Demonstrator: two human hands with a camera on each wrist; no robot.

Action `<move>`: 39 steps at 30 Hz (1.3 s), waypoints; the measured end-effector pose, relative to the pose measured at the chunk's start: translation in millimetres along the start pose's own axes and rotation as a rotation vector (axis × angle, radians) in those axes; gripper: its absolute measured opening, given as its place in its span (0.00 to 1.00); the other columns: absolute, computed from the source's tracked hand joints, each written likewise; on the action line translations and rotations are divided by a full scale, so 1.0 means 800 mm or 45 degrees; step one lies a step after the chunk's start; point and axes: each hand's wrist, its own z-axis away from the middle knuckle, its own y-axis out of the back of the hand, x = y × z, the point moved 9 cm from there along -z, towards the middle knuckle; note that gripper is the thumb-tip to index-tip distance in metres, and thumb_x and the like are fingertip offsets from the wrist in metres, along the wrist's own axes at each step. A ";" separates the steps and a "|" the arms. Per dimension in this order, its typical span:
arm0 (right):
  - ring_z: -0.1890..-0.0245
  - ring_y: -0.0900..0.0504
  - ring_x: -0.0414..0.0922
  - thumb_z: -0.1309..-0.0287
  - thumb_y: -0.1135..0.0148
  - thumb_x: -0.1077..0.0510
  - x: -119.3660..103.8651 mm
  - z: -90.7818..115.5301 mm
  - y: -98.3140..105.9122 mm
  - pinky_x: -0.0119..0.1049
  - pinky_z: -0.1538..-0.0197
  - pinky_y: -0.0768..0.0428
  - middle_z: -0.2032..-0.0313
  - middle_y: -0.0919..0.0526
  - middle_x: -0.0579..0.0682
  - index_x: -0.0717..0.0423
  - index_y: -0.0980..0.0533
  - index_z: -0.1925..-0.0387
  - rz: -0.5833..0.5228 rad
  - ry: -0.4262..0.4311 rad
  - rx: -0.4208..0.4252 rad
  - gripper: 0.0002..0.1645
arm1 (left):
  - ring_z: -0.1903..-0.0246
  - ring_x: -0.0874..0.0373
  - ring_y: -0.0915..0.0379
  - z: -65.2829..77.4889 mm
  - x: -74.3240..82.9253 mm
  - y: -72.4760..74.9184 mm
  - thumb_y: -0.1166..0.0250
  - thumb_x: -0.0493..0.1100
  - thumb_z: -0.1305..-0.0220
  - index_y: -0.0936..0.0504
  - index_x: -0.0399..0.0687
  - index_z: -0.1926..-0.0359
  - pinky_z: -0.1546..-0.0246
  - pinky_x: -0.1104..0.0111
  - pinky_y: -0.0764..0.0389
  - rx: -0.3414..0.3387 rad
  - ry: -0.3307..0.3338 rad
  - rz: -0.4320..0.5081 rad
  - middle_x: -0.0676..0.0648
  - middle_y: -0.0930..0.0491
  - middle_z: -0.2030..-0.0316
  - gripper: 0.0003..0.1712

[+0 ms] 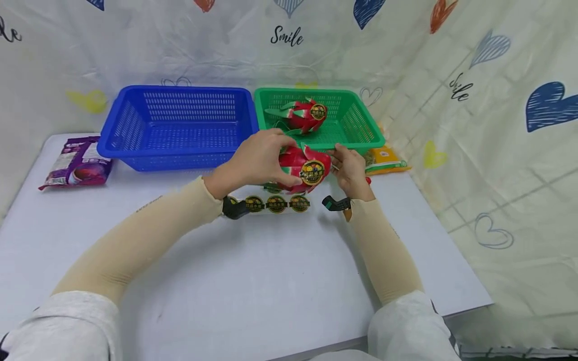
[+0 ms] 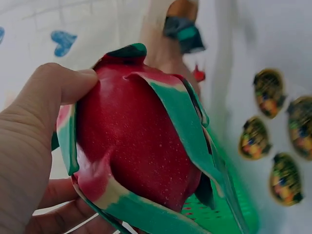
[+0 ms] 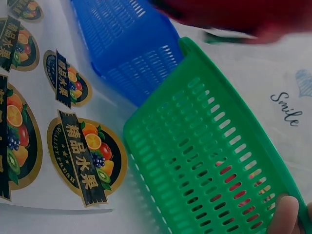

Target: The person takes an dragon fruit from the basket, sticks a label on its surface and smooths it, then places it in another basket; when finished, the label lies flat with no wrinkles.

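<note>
My left hand (image 1: 259,163) grips a red dragon fruit (image 1: 295,165) with green-tipped scales and a round black-and-gold sticker. It holds the fruit up in front of the green basket (image 1: 361,130); in the left wrist view the thumb lies along the fruit (image 2: 131,131). At the basket's front rim, my right hand (image 1: 351,170) pinches the edge, with fingertips (image 3: 285,214) on the rim in the right wrist view. A second stickered dragon fruit (image 1: 304,116) lies inside that basket. Below the held fruit lies a sheet of round fruit stickers (image 1: 276,204), partly hidden by the left hand.
A blue basket (image 1: 176,163) stands left of the green one. A purple packet (image 1: 81,163) lies at the table's far left. Beside the green basket on the right lies a yellow-orange packet (image 1: 388,159). A patterned sheet (image 1: 289,55) hangs behind the table (image 1: 253,291).
</note>
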 end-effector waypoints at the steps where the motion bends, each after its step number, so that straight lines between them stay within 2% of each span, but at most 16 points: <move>1: 0.68 0.23 0.42 0.26 0.38 0.49 0.000 0.000 0.001 0.37 0.54 0.26 0.67 0.16 0.43 0.49 0.31 0.61 0.015 0.000 0.010 0.12 | 0.53 0.54 0.23 -0.011 0.001 0.006 0.21 0.70 0.53 0.16 0.48 0.40 0.55 0.61 0.19 0.000 -0.006 0.011 0.48 0.16 0.48 0.44; 5: 0.69 0.22 0.42 0.26 0.39 0.48 0.001 0.000 0.005 0.34 0.61 0.22 0.66 0.15 0.42 0.47 0.33 0.62 0.063 -0.020 0.045 0.13 | 0.54 0.55 0.25 -0.053 0.004 0.028 0.22 0.68 0.50 0.16 0.47 0.40 0.55 0.63 0.19 0.009 0.004 0.041 0.48 0.16 0.50 0.43; 10: 0.70 0.21 0.41 0.26 0.39 0.47 0.004 0.000 0.004 0.31 0.67 0.23 0.62 0.13 0.43 0.48 0.32 0.58 0.061 -0.037 0.035 0.13 | 0.50 0.57 0.24 -0.099 0.001 0.040 0.25 0.69 0.47 0.19 0.48 0.35 0.53 0.65 0.17 -0.033 0.075 -0.033 0.48 0.17 0.45 0.45; 15: 0.73 0.22 0.40 0.26 0.39 0.47 0.003 -0.001 0.001 0.31 0.70 0.24 0.60 0.12 0.45 0.49 0.30 0.59 0.057 -0.042 0.011 0.12 | 0.46 0.56 0.25 -0.136 -0.010 0.033 0.27 0.71 0.45 0.21 0.49 0.33 0.49 0.65 0.18 -0.125 0.142 -0.111 0.49 0.19 0.40 0.46; 21: 0.73 0.23 0.40 0.26 0.39 0.47 0.004 0.000 0.004 0.31 0.70 0.24 0.58 0.13 0.45 0.49 0.30 0.56 0.071 -0.056 0.004 0.12 | 0.45 0.56 0.26 -0.175 -0.019 0.007 0.28 0.69 0.42 0.23 0.49 0.32 0.48 0.64 0.18 -0.191 0.173 -0.148 0.49 0.21 0.38 0.45; 28: 0.72 0.24 0.40 0.27 0.38 0.47 0.005 0.001 0.009 0.31 0.70 0.23 0.59 0.12 0.44 0.48 0.29 0.55 0.069 -0.062 0.014 0.12 | 0.52 0.57 0.24 -0.199 -0.028 -0.037 0.27 0.67 0.40 0.23 0.48 0.35 0.53 0.66 0.18 -0.265 0.260 -0.032 0.49 0.20 0.43 0.41; 32: 0.72 0.24 0.41 0.27 0.37 0.47 0.005 0.001 0.010 0.31 0.71 0.23 0.60 0.11 0.45 0.48 0.28 0.54 0.068 -0.052 0.009 0.13 | 0.52 0.57 0.22 -0.205 -0.044 -0.051 0.27 0.66 0.40 0.23 0.47 0.33 0.54 0.67 0.18 -0.266 0.297 0.046 0.48 0.18 0.44 0.42; 35: 0.73 0.23 0.40 0.27 0.37 0.46 0.004 0.001 0.010 0.31 0.72 0.24 0.61 0.11 0.44 0.49 0.27 0.53 0.077 -0.039 -0.001 0.12 | 0.54 0.56 0.22 -0.208 -0.057 -0.058 0.27 0.65 0.40 0.22 0.46 0.37 0.56 0.67 0.19 -0.276 0.318 0.039 0.48 0.18 0.47 0.39; 39: 0.73 0.23 0.40 0.27 0.38 0.47 0.001 0.000 0.011 0.30 0.72 0.24 0.63 0.11 0.44 0.49 0.26 0.53 0.090 -0.032 -0.004 0.12 | 0.59 0.57 0.22 -0.210 -0.069 -0.070 0.27 0.65 0.40 0.21 0.46 0.46 0.60 0.68 0.21 -0.335 0.338 0.011 0.48 0.20 0.53 0.33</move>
